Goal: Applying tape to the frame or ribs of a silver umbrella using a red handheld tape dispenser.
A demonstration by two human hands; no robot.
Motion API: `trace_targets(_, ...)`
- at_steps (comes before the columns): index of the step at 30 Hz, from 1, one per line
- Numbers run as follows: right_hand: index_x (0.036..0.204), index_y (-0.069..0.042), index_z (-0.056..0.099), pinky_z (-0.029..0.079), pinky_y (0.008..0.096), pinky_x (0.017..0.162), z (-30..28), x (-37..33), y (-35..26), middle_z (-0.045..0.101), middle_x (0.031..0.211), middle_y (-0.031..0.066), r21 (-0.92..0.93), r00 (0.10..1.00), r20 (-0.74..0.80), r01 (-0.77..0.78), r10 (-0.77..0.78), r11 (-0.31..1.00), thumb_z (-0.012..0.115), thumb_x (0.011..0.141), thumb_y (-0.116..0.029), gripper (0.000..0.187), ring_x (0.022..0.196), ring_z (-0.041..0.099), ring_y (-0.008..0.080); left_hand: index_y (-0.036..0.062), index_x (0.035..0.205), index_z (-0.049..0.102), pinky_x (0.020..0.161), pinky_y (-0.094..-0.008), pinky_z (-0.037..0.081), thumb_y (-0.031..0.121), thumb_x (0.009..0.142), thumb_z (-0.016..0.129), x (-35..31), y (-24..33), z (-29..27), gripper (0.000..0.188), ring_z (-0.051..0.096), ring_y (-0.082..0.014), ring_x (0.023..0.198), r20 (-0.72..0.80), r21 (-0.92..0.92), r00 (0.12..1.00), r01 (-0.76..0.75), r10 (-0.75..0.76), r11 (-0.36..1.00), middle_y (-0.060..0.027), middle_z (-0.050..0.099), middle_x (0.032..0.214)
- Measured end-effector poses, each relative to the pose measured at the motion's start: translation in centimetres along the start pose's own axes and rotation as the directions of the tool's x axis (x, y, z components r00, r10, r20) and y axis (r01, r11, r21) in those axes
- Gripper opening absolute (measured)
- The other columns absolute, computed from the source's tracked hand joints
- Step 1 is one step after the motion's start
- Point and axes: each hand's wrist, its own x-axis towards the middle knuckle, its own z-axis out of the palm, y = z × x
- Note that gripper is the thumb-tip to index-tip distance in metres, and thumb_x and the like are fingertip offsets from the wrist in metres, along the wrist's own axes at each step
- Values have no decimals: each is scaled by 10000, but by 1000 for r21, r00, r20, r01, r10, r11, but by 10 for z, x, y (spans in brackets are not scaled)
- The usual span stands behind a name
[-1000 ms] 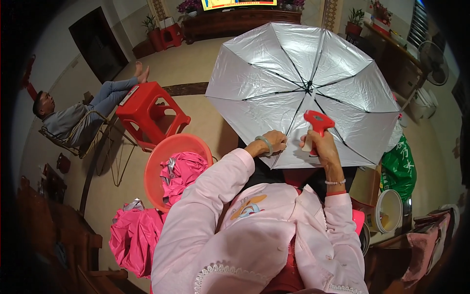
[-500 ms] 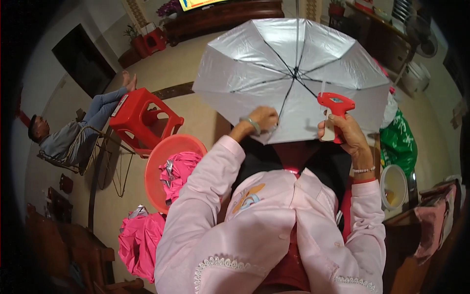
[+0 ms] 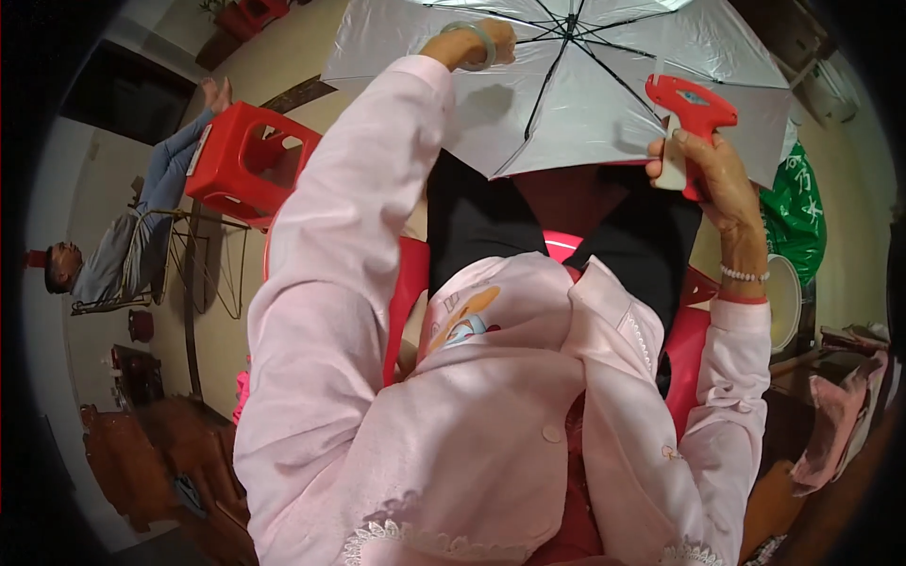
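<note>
An opened umbrella (image 3: 604, 127) with a silver inner side and black ribs spreads in front of me, its near edge over my lap. My left hand (image 3: 489, 42), a pale bangle at its wrist, reaches to the left part of the umbrella. Its fingers are closed at a black rib by the hub; the fingertips are partly hidden. In my right hand (image 3: 722, 170) is a red tagging gun (image 3: 696, 106) with a white trigger, held upright over the umbrella's right part. Its thin needle points up.
To the left stands a red plastic stool (image 3: 236, 160); beyond it a person (image 3: 113, 250) leans back in a chair, legs up on the stool. A green bag (image 3: 797, 212) and a white bucket (image 3: 785, 300) are on the right. Pink fabric (image 3: 242, 391) shows by my left sleeve.
My left hand has moved up and left along the umbrella to a rib near the hub. The view has tilted down, and my left arm now hides the basin of pink umbrellas.
</note>
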Motion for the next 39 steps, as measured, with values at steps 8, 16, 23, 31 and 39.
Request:
trace_targets(8,1032,24,463,511,276,594,-4,0,11,595,823,134,48,992,-17,-126,127,991,506,825,-181,295,652,607,181,34,767,648,650,-372,467,212,670,535,44,-9,92,232,599,-315,693,115,-191,980,181,-161,965,-178,618,767)
trace_targets(16,950,31,486,487,236,556,2,6,7,600,777,118,-113,978,-88,-200,191,973,496,803,-145,229,635,600,158,7,695,644,670,-368,481,247,609,604,67,26,124,258,607,-330,719,60,-576,874,425,-483,698,-216,606,728)
trace_targets(23,949,47,493,488,246,539,-5,4,19,605,759,124,16,951,-194,-242,240,970,468,778,-113,236,614,598,164,-5,693,624,674,-359,477,203,577,641,71,41,140,239,604,-311,719,124,-632,818,502,-562,591,-205,606,728)
trace_targets(31,1026,25,450,524,328,592,-9,5,35,596,806,151,201,935,-159,-283,316,938,479,784,-98,273,659,616,226,22,753,631,724,-393,464,156,685,527,97,11,157,183,578,-341,801,-14,-644,872,366,-489,671,-191,605,825)
trace_targets(39,1084,17,429,531,360,626,6,47,-36,589,825,158,370,934,-71,-301,349,879,491,804,-118,317,675,619,264,17,772,637,683,-332,472,195,680,524,107,0,146,230,611,-266,658,-3,-854,849,273,-528,442,-144,622,679)
